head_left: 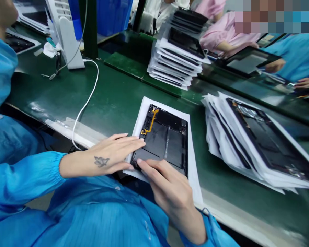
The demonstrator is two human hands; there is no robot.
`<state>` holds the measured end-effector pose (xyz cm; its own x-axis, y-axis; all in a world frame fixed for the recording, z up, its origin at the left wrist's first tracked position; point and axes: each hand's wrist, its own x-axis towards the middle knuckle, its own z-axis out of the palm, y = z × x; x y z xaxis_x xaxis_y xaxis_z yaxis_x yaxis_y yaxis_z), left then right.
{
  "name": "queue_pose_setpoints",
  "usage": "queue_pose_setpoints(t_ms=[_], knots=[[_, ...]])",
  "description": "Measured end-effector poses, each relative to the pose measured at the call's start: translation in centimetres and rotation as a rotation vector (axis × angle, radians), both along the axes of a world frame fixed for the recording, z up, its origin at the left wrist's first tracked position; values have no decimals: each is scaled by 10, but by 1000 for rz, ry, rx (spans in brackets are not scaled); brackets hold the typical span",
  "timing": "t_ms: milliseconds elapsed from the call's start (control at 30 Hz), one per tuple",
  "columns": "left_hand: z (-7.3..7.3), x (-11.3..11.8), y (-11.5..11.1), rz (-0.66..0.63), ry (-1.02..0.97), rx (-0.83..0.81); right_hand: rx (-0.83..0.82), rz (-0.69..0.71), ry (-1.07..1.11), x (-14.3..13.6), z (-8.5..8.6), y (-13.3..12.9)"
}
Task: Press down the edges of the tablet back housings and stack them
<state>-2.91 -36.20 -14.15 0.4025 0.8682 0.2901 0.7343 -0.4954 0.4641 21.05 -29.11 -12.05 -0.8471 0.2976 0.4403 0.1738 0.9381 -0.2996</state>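
Note:
An opened tablet [157, 139], black inside with an orange flex cable [151, 123] along its left side, lies on a white paper sheet [193, 161] at the table's front edge. My left hand [110, 154] rests flat at the tablet's left edge, fingers stretched out, thumb apart, fingertips on the black casing. My right hand [170, 188] is bent over the tablet's near left corner. Its index fingertip touches or nearly touches that corner, and the other fingers curl inward. The right thumb and whatever lies under those fingers are hidden.
More opened tablets between paper sheets form a pile [247, 147] at right and a taller stack [175, 58] at the back. A white cable [96, 79] runs from a white stand [69, 41] across the green table [118, 103]. Co-workers sit left and opposite.

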Motion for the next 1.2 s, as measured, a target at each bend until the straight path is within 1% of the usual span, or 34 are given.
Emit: queue_pose_setpoints(t_ms=[100, 267, 400, 533, 700, 833, 1067, 1133, 1200], knots=[[1, 5, -1, 33, -13, 23, 11, -35, -62, -4, -1, -2], [4, 7, -1, 44, 13, 70, 4, -76, -100, -7, 0, -1], [8, 8, -1, 41, -5, 83, 3, -83, -68, -7, -1, -2], [8, 8, -2, 45, -15, 111, -18, -101, -67, -7, 0, -4], [5, 9, 0, 47, 2, 112, 1, -90, -69, -7, -1, -4], [5, 9, 1, 42, 3, 116, 54, -75, -80, -9, -1, -4], [5, 9, 0, 39, 15, 122, 185, 5, -226, -13, 12, 2], [6, 9, 0, 34, 9, 115, 169, 44, -253, -13, 14, 7], [8, 9, 1, 36, 4, 119, 98, 68, -217, -12, 13, 11]])
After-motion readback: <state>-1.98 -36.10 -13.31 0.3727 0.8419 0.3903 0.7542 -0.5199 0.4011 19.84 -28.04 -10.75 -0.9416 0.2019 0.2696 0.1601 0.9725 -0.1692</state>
